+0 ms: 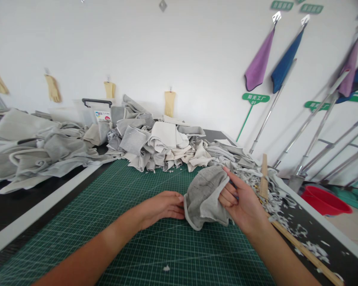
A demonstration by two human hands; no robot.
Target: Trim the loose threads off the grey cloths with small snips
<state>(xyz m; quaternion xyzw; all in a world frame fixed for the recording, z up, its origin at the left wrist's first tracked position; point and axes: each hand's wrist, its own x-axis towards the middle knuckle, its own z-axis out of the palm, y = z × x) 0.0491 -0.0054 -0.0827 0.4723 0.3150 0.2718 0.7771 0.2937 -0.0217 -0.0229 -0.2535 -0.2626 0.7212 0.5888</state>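
Note:
A grey cloth (204,194) with a thick hemmed edge hangs bunched above the green cutting mat (131,250). My right hand (237,198) is closed on its right side, thumb on top and fingers curled into the fabric. At the cloth's left edge is my left hand (164,205), its fingertips pinching the rim. Part of those fingertips is hidden behind the hem. Past the cloth, a heap of grey and off-white cloths (164,137) lies along the far end of the mat.
More grey cloths (47,147) are piled at the left beside a clear plastic bin (91,113). Fabric scraps (286,214) and wooden strips (304,252) lie along the right. Beyond the table edge are a red basin (326,200) and leaning mop poles (271,111).

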